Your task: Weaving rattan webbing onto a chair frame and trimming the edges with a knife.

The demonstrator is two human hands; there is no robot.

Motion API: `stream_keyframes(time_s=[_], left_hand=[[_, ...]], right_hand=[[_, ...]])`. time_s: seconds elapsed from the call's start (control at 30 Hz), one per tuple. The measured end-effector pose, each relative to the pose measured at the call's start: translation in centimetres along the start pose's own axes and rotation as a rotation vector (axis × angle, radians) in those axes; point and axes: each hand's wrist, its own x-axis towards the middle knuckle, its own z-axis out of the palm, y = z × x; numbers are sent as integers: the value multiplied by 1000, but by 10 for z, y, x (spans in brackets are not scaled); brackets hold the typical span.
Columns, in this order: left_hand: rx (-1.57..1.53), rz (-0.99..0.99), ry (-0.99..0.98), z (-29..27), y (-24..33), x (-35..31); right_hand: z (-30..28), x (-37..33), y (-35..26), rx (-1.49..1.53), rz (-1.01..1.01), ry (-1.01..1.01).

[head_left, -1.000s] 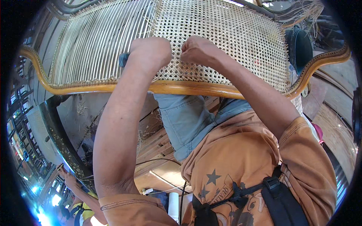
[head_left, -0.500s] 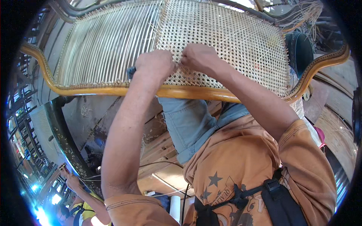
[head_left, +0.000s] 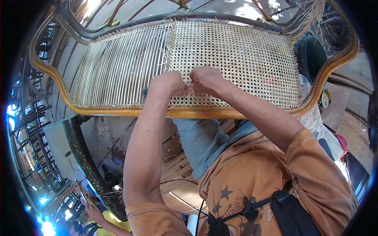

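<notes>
A wooden-framed cane panel (head_left: 232, 51) lies in front of me. Its right part is woven into an open mesh with small holes, while the left part has only parallel cane strands (head_left: 114, 74). Over the near middle of the mesh, my left hand (head_left: 169, 83) and my right hand (head_left: 206, 80) are both closed, knuckles up, fingertips almost meeting. What they pinch is hidden by the fingers. A small dark blue piece (head_left: 145, 93) sticks out beside my left wrist; I cannot tell what it is. The varnished front rail (head_left: 189, 113) of the frame runs beneath my forearms.
Loose cane strands (head_left: 313, 15) hang at the far right above a dark green bucket (head_left: 311, 55). At the left stands a dark-framed cane piece (head_left: 80, 153). Lower left, another person's hand (head_left: 92, 210) holds something thin. Wooden planks cover the floor.
My view has shifted, so the panel sits lower and more of its far frame shows. Both hands stay closed over the same part of the mesh.
</notes>
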Motion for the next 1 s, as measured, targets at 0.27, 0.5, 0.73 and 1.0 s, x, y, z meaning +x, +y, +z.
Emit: stream_keyframes(time_s=[0.27,0.5,0.73,1.0], left_hand=[[-19,13,-71,-2,2,-2],[-150,54,-22,6,-10,0],[-63,13,-177,-7,-1,0],[166,123,130,-7,26,-22]], right_hand=[[-11,7,21,540,-159,-12],[13,5,25,504,-326,71],[18,-3,25,301,-210,170],[18,22,24,-152,-58,39]])
